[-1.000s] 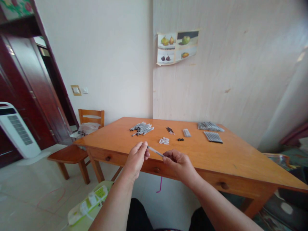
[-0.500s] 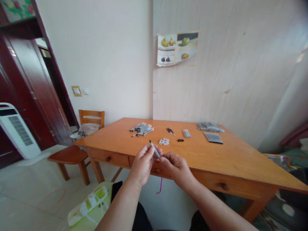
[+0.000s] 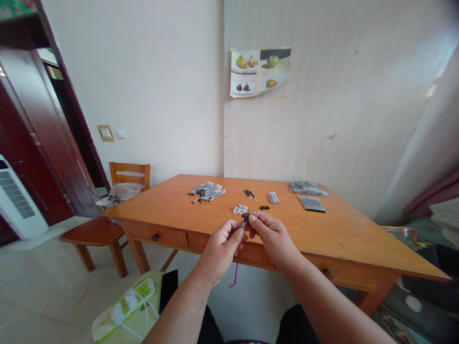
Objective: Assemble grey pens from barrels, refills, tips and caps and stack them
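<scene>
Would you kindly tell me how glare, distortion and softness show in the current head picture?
Head view: pale glare on the wall at upper right; head view: wide-angle distortion, the table stretching towards the right; head view: the pen between the hands looks soft, fine detail unreadable.

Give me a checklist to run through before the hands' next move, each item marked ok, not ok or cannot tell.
1. Pen gripped by left hand and right hand: ok.
2. Pen's dark end fully seated: cannot tell, partly covered by the hands.
3. Small black parts grouped on the table: ok.
4. Left-side pen pile neatly aligned: not ok, lying askew.
5. Nearer right-side pen row lined up: ok.
</scene>
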A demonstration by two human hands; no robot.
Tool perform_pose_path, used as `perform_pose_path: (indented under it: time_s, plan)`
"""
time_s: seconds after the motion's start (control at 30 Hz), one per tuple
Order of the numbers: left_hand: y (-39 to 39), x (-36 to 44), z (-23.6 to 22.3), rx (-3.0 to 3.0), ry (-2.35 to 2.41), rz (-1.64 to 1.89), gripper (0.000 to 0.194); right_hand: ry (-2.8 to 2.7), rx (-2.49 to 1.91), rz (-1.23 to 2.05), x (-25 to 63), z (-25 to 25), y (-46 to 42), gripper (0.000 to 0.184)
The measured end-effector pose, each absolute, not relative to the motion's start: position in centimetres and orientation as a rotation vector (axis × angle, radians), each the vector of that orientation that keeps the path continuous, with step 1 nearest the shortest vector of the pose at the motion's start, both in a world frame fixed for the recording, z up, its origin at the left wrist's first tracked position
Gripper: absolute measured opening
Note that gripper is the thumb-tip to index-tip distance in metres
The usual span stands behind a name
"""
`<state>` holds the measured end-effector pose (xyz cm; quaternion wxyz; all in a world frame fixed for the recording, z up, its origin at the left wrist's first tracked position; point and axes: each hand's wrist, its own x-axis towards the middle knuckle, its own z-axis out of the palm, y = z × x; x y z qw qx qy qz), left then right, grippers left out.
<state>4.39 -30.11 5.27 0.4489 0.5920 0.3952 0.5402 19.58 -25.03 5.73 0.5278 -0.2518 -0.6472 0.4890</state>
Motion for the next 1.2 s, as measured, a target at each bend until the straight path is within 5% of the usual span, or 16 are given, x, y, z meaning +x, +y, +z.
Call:
perform_pose_path:
  time_s: [1.2]
  plan:
    - [-30.9, 4.6, 6.7, 1.876, 1.309, 1.399, 0.015, -1.669, -0.583, 1.12, 20.8, 6.5, -25.0, 0.024]
